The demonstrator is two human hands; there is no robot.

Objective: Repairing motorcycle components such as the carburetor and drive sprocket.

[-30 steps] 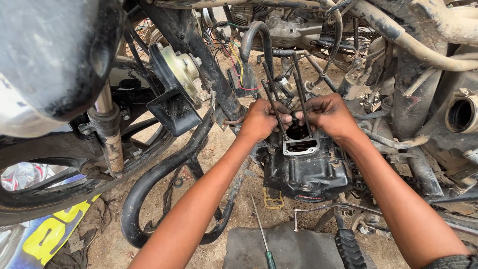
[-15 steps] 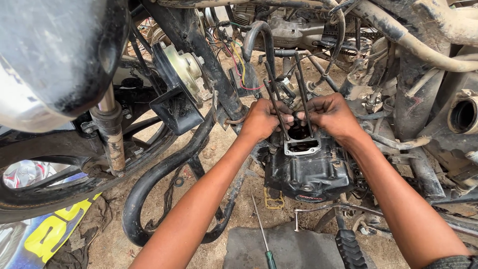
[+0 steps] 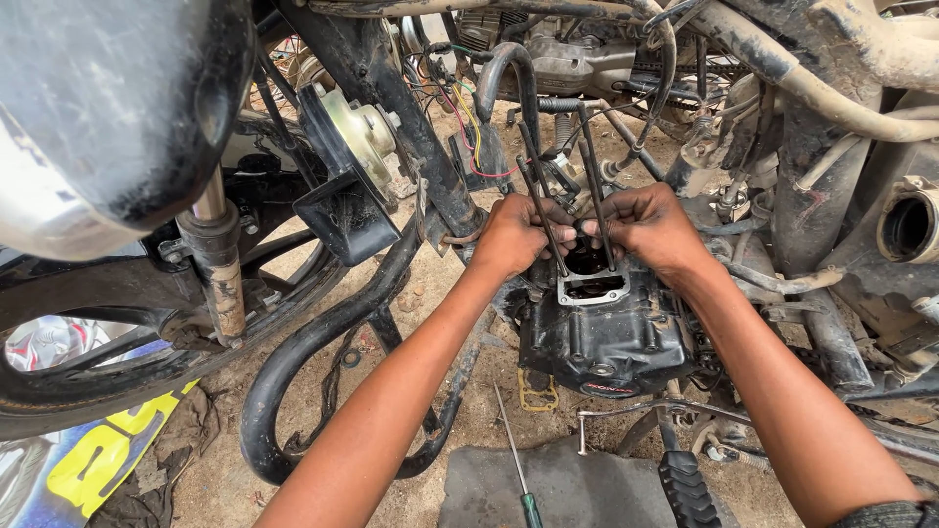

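Observation:
A black, greasy motorcycle engine case (image 3: 604, 337) sits in the frame with its top opening (image 3: 593, 286) bare and long cylinder studs (image 3: 597, 200) sticking up from it. My left hand (image 3: 514, 235) and my right hand (image 3: 648, 227) meet just behind the opening, fingers curled around the base of the studs. What the fingertips pinch there is hidden by the hands. Both forearms reach in from the bottom of the view.
The front fork (image 3: 217, 264) and tyre (image 3: 88, 376) stand at the left, under the headlight shell (image 3: 108, 108). A black frame tube (image 3: 313, 352) curves below my left arm. A screwdriver (image 3: 516, 464) lies on a grey mat (image 3: 577, 494). An exhaust port (image 3: 905, 230) is at the right.
Both hands stay at the studs above the engine opening; only the fingers shift slightly. The view has barely moved.

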